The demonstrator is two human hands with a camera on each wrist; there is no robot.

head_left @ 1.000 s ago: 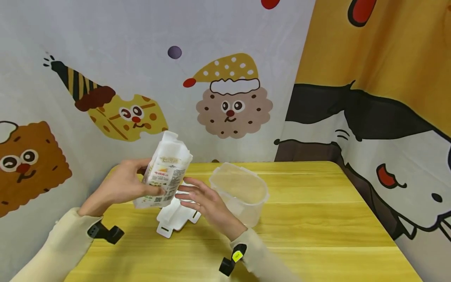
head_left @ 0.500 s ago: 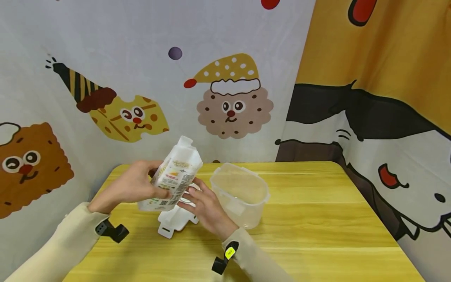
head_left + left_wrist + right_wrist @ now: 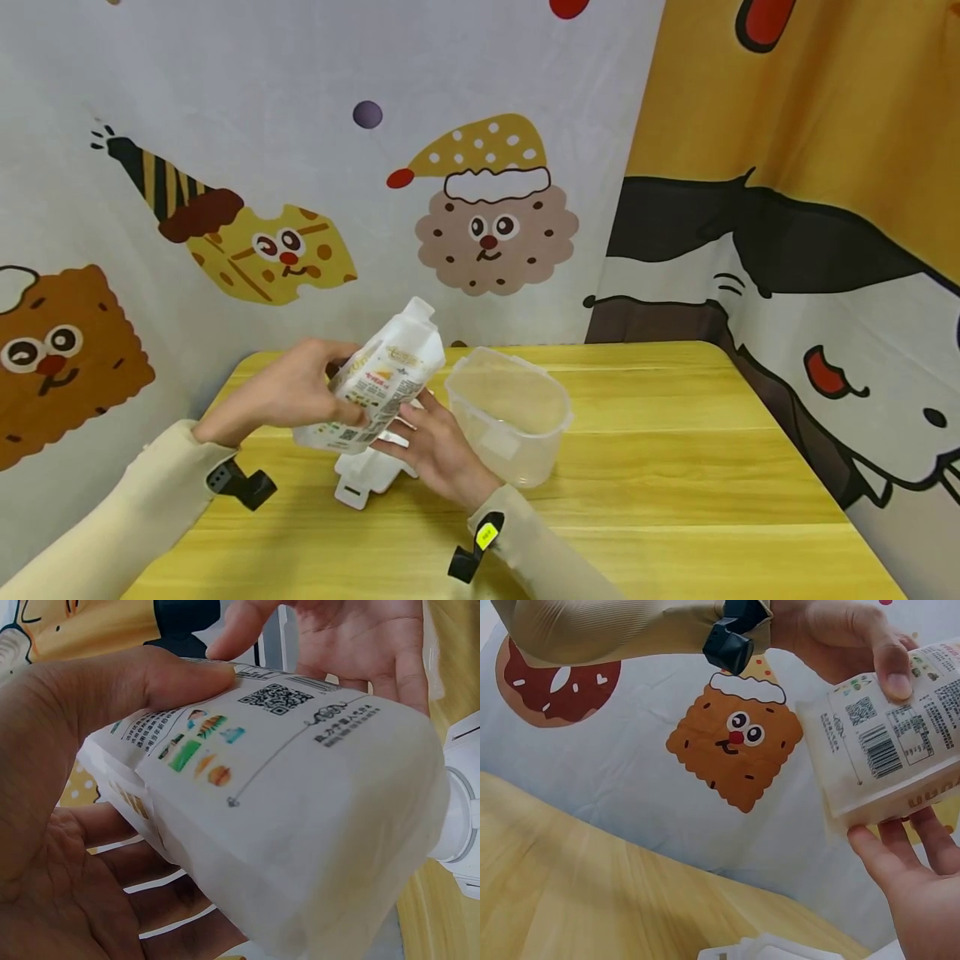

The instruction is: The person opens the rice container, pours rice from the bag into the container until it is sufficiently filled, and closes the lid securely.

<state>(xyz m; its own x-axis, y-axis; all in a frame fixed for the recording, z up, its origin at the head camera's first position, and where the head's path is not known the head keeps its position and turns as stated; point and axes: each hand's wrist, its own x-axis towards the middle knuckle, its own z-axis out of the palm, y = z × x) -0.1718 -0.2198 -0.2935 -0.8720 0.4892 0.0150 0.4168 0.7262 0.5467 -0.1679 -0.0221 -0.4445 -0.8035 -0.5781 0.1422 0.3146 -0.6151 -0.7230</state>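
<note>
A white printed food packet (image 3: 393, 379), its top folded to a narrow end, is held tilted above the table. My left hand (image 3: 296, 385) grips it from the left, thumb over the printed face and fingers round behind. In the left wrist view a QR code and small food pictures show on the packet (image 3: 270, 795). From the right, my right hand (image 3: 450, 458) touches the packet's side and underside with extended fingertips. Partly hidden beneath the packet, a white lid (image 3: 360, 483) with slotted side flaps lies on the table. Right of my hands stands a clear plastic container (image 3: 525, 450), its top uncovered.
The wooden table (image 3: 675, 467) reaches back to a curtain (image 3: 375, 50) printed with cartoon snacks. Another printed curtain (image 3: 825, 108) hangs at the right. Small black cameras are strapped to both wrists.
The packet has shifted right and slightly down, its folded top leaning further right, with my left hand following. My right hand has come in to touch its side. Lid and container stay put.
</note>
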